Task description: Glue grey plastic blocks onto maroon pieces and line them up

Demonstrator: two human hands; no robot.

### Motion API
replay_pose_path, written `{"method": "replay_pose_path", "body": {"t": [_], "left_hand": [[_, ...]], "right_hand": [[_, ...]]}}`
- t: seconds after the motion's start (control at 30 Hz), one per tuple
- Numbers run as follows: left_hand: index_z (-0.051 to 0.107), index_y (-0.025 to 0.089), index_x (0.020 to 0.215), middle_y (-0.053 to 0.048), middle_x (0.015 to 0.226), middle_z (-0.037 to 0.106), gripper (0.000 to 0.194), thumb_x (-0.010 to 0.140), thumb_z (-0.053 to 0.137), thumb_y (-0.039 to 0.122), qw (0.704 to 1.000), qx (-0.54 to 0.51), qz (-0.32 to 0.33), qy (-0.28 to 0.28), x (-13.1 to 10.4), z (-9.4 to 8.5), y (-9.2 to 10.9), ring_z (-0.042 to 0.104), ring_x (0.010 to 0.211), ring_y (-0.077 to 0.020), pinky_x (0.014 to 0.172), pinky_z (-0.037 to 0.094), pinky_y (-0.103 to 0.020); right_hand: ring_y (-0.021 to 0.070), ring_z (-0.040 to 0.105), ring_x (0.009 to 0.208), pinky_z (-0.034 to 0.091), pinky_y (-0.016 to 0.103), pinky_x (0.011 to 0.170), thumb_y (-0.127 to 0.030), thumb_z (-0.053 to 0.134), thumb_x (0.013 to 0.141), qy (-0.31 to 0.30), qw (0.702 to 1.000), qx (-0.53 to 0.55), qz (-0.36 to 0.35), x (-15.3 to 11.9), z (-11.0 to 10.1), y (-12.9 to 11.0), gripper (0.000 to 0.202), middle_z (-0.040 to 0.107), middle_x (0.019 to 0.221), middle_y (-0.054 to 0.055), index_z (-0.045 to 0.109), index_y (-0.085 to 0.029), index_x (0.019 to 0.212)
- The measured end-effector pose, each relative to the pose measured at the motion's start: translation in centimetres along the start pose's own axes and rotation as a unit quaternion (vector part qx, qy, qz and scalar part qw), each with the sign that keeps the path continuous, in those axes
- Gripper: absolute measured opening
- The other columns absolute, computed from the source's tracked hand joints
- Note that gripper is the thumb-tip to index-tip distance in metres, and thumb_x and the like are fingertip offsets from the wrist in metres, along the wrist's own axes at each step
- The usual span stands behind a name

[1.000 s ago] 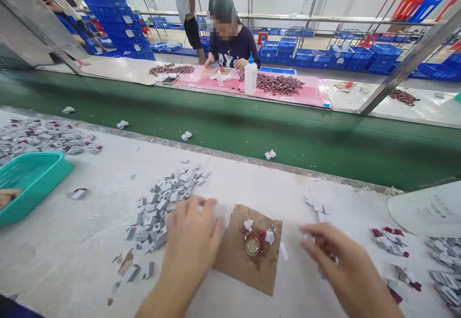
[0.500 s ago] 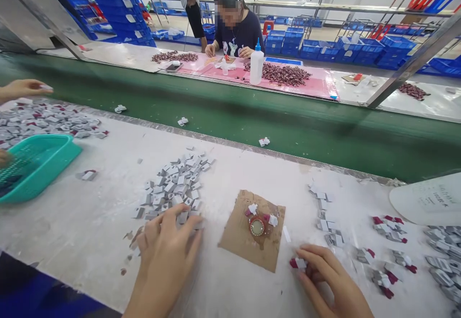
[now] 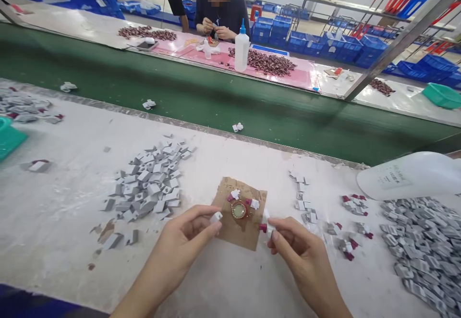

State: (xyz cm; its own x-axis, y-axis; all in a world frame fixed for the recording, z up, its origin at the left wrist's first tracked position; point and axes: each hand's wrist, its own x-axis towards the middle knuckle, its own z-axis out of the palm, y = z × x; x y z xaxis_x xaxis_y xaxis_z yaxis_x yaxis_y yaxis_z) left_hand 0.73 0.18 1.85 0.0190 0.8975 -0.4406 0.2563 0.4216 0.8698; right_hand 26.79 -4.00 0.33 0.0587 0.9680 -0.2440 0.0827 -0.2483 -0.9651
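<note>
Between thumb and fingers, my left hand (image 3: 194,234) pinches a small grey-white block (image 3: 216,217) at the left edge of a brown cardboard square (image 3: 230,236). My right hand (image 3: 295,246) grips a small white and dark-red piece (image 3: 267,229) just beyond the cardboard's right edge. On the cardboard lies a round red-rimmed dish (image 3: 238,209), with white and dark-red pieces beside it. A pile of loose grey blocks (image 3: 151,178) is to the left of the cardboard.
A large white bottle (image 3: 406,176) lies at the right, behind a heap of grey pieces (image 3: 425,246). Small joined pieces (image 3: 349,246) sit left of that heap. Across the green belt (image 3: 187,111), a person (image 3: 223,13) works behind a glue bottle (image 3: 241,49).
My left hand has left the grey pile with a block and moved right to the cardboard. My right hand has raised its piece slightly. The view has shifted right.
</note>
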Motion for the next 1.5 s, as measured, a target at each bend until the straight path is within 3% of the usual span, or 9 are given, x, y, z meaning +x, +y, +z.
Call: {"method": "replay_pose_path", "body": {"t": [0.1, 0.27, 0.37, 0.53, 0.63, 0.73, 0.9, 1.2, 1.5], "left_hand": [[0.076, 0.026, 0.098, -0.002, 0.08, 0.078, 0.037, 0.079, 0.086, 0.056, 0.999, -0.032, -0.006, 0.002, 0.3, 0.7, 0.1, 0.076, 0.084, -0.0253, 0.076, 0.06, -0.032], [0.078, 0.025, 0.108, -0.008, 0.11, 0.087, 0.038, 0.085, 0.084, 0.055, 0.996, -0.084, -0.007, -0.039, 0.2, 0.8, 0.3, 0.08, 0.112, -0.03, 0.101, 0.062, -0.038], [0.08, 0.026, 0.113, -0.009, 0.111, 0.088, 0.039, 0.088, 0.082, 0.055, 0.996, -0.079, 0.001, -0.044, 0.2, 0.5, 0.3, 0.081, 0.111, -0.0311, 0.103, 0.063, -0.042], [0.083, 0.028, 0.111, -0.007, 0.11, 0.088, 0.032, 0.087, 0.084, 0.049, 0.997, -0.053, 0.055, 0.001, 0.5, 0.3, 0.4, 0.083, 0.105, -0.0304, 0.101, 0.065, -0.043], [0.083, 0.03, 0.12, -0.006, 0.113, 0.088, 0.036, 0.09, 0.084, 0.049, 0.997, -0.066, 0.049, -0.016, 0.7, 0.4, 0.9, 0.083, 0.108, -0.0303, 0.101, 0.066, -0.042], [0.082, 0.031, 0.124, -0.005, 0.11, 0.088, 0.036, 0.093, 0.081, 0.05, 0.994, -0.081, 0.05, -0.045, 0.8, 0.9, 1.9, 0.083, 0.105, -0.0289, 0.098, 0.066, -0.04], [0.084, 0.031, 0.122, -0.002, 0.097, 0.086, 0.028, 0.1, 0.073, 0.045, 0.988, -0.08, 0.091, -0.093, 1.1, 2.3, 3.6, 0.08, 0.094, -0.0239, 0.091, 0.065, -0.035], [0.085, 0.03, 0.118, -0.003, 0.091, 0.081, 0.025, 0.099, 0.074, 0.044, 0.984, -0.091, 0.09, -0.124, 1.4, 3.4, 4.6, 0.077, 0.093, -0.0245, 0.095, 0.064, -0.039], [0.086, 0.037, 0.118, -0.004, 0.107, 0.083, 0.024, 0.104, 0.066, 0.042, 0.978, 0.016, 0.152, -0.14, 1.0, 3.1, 4.1, 0.078, 0.101, -0.0257, 0.087, 0.065, -0.036]], "right_hand": [[0.0223, 0.077, 0.081, 0.068, 0.033, 0.074, -0.045, 0.076, 0.102, 0.003, 0.999, 0.035, -0.02, 0.6, 1.2, -0.4, 0.023, 0.079, 0.096, 0.006, 0.087, -0.028, 0.114], [0.0252, 0.079, 0.099, 0.067, 0.035, 0.083, -0.032, 0.07, 0.105, 0.018, 0.992, -0.046, -0.116, 1.8, 3.3, -0.6, 0.022, 0.082, 0.109, 0.007, 0.086, -0.031, 0.119], [0.023, 0.077, 0.089, 0.065, 0.034, 0.075, -0.026, 0.066, 0.107, 0.014, 0.982, -0.088, -0.165, 2.2, 4.0, -0.8, 0.022, 0.082, 0.102, 0.007, 0.085, -0.028, 0.118], [0.0215, 0.074, 0.081, 0.063, 0.035, 0.072, -0.021, 0.061, 0.108, -0.007, 0.97, -0.13, -0.206, 2.4, 4.2, -1.4, 0.025, 0.079, 0.098, 0.007, 0.083, -0.025, 0.119], [0.0224, 0.075, 0.087, 0.064, 0.035, 0.076, -0.024, 0.063, 0.108, -0.014, 0.98, -0.098, -0.175, 2.3, 4.1, -1.7, 0.023, 0.08, 0.101, 0.007, 0.084, -0.027, 0.118], [0.0259, 0.079, 0.098, 0.067, 0.038, 0.086, -0.035, 0.071, 0.106, -0.003, 0.996, 0.013, -0.089, 2.4, 3.8, -2.1, 0.019, 0.084, 0.107, 0.007, 0.086, -0.029, 0.116], [0.0294, 0.083, 0.103, 0.068, 0.044, 0.096, -0.046, 0.081, 0.1, -0.002, 0.985, 0.172, 0.002, 2.9, 3.4, -2.5, 0.024, 0.088, 0.112, 0.007, 0.087, -0.027, 0.114], [0.0293, 0.083, 0.101, 0.069, 0.044, 0.094, -0.046, 0.082, 0.099, -0.001, 0.985, 0.169, -0.021, 2.8, 3.3, -2.8, 0.024, 0.087, 0.108, 0.007, 0.087, -0.027, 0.113], [0.0259, 0.079, 0.103, 0.066, 0.043, 0.1, -0.041, 0.076, 0.103, -0.048, 0.992, 0.095, -0.061, 2.1, 2.6, -2.9, 0.019, 0.083, 0.107, 0.006, 0.087, -0.029, 0.112]]}}
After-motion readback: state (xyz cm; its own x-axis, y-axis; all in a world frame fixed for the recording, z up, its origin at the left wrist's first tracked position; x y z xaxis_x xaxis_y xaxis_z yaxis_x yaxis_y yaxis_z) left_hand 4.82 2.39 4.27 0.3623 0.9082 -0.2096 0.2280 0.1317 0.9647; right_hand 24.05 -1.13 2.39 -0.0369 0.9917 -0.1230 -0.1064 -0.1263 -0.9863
